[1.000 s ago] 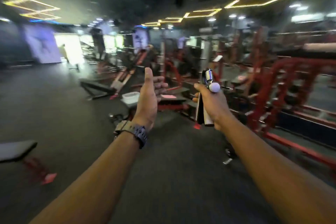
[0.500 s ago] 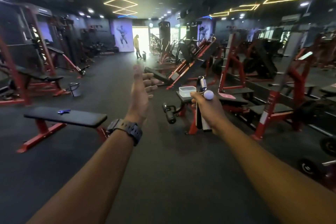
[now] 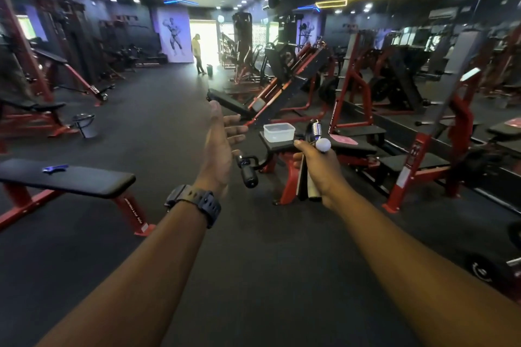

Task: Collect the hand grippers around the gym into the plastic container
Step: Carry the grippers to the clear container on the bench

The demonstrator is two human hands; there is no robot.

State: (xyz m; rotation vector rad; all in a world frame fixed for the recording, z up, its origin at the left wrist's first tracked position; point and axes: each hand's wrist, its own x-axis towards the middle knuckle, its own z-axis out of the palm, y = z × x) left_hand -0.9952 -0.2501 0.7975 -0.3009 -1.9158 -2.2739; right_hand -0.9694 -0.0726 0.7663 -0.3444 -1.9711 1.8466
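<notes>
The plastic container (image 3: 279,132) sits on a far surface (image 3: 277,145) — left of the held hand gripper (image 3: 311,160); another hand gripper (image 3: 55,168) lies on the near-left surface (image 3: 84,182).

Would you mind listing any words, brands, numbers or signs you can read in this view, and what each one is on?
None can be read for certain.
White lettering on the flat bench's red leg: too blurred.
Label on the red rack upright: too small.
Red card on the seat pad: print unreadable.
Wall poster: a figure only, no legible words.
Wristwatch: no readable marks.
Hand gripper and plastic container: no text visible.
</notes>
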